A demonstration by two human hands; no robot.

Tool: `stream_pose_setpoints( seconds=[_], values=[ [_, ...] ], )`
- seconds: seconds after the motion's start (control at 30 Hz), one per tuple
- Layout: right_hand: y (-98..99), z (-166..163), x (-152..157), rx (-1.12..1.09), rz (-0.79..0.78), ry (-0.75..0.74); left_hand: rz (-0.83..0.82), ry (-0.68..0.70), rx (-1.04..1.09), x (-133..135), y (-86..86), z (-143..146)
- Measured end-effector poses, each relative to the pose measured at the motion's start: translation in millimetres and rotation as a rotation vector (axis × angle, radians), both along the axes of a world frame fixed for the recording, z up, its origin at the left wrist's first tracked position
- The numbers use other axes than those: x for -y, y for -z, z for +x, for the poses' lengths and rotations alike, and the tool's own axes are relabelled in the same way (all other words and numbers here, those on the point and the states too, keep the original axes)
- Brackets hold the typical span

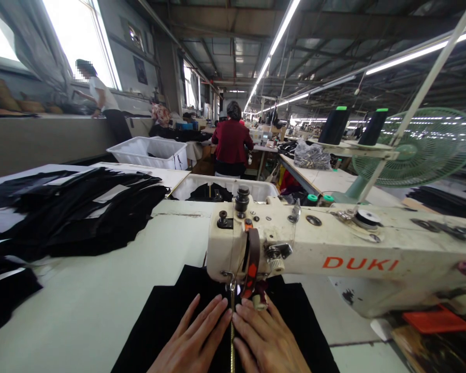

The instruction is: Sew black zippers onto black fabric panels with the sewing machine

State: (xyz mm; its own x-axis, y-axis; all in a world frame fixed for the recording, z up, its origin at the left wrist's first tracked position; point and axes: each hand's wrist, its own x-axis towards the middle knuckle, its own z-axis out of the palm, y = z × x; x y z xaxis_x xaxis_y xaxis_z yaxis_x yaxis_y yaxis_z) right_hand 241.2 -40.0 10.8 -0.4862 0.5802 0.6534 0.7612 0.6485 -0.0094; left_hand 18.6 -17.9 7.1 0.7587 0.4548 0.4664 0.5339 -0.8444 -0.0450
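One wide white tabletop (101,290) carries everything near. Across its right half stands a cream sewing machine (334,248), its arm running left to right and its head over the middle of the tabletop. To the left lies a loose pile of black cloth (81,212), well apart from the hands. Behind the machine are a green fan (423,147), two black thread cones (334,126) and white bins (149,150); farther off a person in red (232,140) sits with their back turned.

A black fabric piece (166,316) lies flat under the machine head and reaches back toward the wearer. Both hands rest on it, palms down, fingers straight and together, gripping nothing: the left hand (196,339) on the left, the right hand (267,339) on the right. Between them, touching both index fingers, a thin yellow strip (232,331) runs straight from the needle (233,287) toward the wearer; whether it is a zip I cannot tell. Its long axis points away from the body, directly ahead of the fingertips. The needle sits just beyond them, and the right hand's fingertips lie a little nearer to it.

Orange capitals on the machine arm read "DUKI".
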Motion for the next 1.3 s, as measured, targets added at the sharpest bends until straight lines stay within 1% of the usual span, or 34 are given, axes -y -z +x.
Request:
stream_pose_setpoints(
  seconds=[0.23, 0.43, 0.63, 0.77, 0.9, 1.0, 1.07, 1.1, 1.2, 1.3],
  values=[
    [2.5, 3, -6, 0.000, -0.050, 0.006, 0.043, -0.043, -0.010, -2, -3.4, 4],
    [3.7, 3, -7, -0.006, -0.056, -0.012, 0.002, -0.080, 0.037, 2, -5.7, 5],
    [4.5, 5, -12, 0.010, -0.038, -0.036, 0.019, -0.100, -0.035, 1, -14.9, 7],
    [4.4, 5, -13, 0.002, -0.039, -0.039, 0.002, -0.094, 0.005, 1, -16.6, 7],
    [0.6, 5, -11, -0.019, -0.140, -0.040, -0.069, -0.092, 0.011, -3, -13.6, 8],
    [-4.7, 4, -8, -0.007, -0.236, -0.006, -0.178, -0.105, -0.060, -4, -13.0, 9],
    [-8.8, 3, 0, 0.022, -0.299, 0.027, -0.257, -0.122, -0.119, 4, -14.3, 8],
    [-11.0, 2, 6, 0.034, -0.336, 0.047, -0.285, -0.126, -0.138, 13, -15.6, 7],
    [-18.3, 1, 40, 0.033, -0.467, 0.085, -0.306, -0.079, -0.116, 52, -21.1, -1],
    [-20.8, -1, 82, 0.010, -0.575, 0.029, -0.272, -0.020, -0.009, 91, -21.9, -8]
  ],
)
